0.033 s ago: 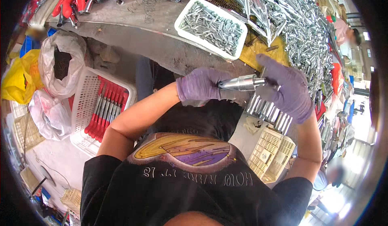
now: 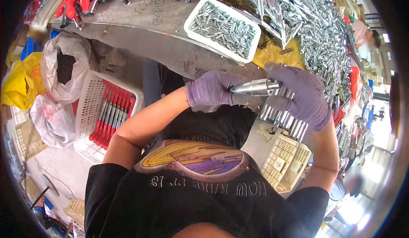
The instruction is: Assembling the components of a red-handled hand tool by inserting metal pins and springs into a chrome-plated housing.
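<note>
My left hand, in a purple glove, is closed around a shiny chrome metal tube. The tube lies roughly level in front of my body, with ridged rings toward its right end. A narrower metal tip sticks out of that end. My right hand, gloved alike, is at this tip, its fingers on the far side and its thumb on the near side. Motion smears those fingers, so whether they grip the tip cannot be made out. Beyond both hands, a white tray holds many small metal pins.
Loose metal parts are heaped at the right. Red-handled tools lie at the far left. A white basket with red-and-silver tools stands left, beside a white sack. Chrome tubes and a cream basket are below my right hand.
The fingers of my right hand have shifted slightly nearer and curled a little around the tube's tip. My left hand and the tube stay in place.
</note>
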Action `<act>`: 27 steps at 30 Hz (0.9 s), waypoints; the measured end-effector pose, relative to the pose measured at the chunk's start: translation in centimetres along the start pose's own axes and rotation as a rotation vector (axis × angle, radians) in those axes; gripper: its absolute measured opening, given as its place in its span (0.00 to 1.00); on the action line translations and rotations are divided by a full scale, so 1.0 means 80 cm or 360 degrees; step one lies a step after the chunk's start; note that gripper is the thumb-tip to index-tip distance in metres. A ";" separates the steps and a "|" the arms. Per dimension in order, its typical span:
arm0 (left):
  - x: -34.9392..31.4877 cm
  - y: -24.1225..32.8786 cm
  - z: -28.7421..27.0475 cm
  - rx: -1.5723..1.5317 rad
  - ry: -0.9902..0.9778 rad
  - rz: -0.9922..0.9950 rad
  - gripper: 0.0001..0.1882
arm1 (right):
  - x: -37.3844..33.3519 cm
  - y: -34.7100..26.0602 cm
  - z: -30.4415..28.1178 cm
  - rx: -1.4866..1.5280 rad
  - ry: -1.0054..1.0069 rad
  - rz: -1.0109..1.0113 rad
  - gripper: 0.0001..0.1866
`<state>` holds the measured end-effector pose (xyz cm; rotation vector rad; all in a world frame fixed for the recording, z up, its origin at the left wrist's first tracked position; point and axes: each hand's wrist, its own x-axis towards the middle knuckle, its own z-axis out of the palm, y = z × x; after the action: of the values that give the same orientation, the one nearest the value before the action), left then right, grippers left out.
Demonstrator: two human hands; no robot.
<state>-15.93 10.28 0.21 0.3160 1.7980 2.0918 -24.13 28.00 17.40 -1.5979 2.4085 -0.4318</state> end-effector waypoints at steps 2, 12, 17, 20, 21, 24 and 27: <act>0.001 0.002 -0.001 0.0137 0.0011 0.0168 0.13 | -0.001 0.023 0.025 -0.0091 0.0101 -0.0182 0.25; 0.002 -0.010 -0.001 0.0710 0.0200 0.0485 0.15 | 0.000 0.011 0.047 -0.0308 0.0190 0.0096 0.27; -0.001 -0.016 -0.003 0.0779 0.0155 0.0491 0.19 | -0.012 0.008 0.043 -0.0152 0.0234 -0.0102 0.27; -0.002 -0.011 -0.006 0.0916 0.0105 0.0524 0.20 | -0.022 0.004 0.055 -0.0350 0.0056 0.0216 0.25; -0.002 -0.012 -0.007 0.0917 0.0084 0.0535 0.20 | -0.025 0.001 0.058 -0.0357 0.0065 0.0237 0.25; -0.009 -0.015 0.000 0.0916 0.0179 0.0756 0.20 | -0.035 -0.018 0.063 -0.0487 0.0269 0.0094 0.26; -0.009 -0.009 -0.002 0.0638 -0.0019 0.0476 0.22 | -0.044 -0.030 0.065 -0.0268 0.0132 0.0265 0.27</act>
<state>-15.23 9.92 -0.52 0.7416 2.2759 1.8837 -18.94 29.71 13.48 -1.4522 2.6784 -0.2765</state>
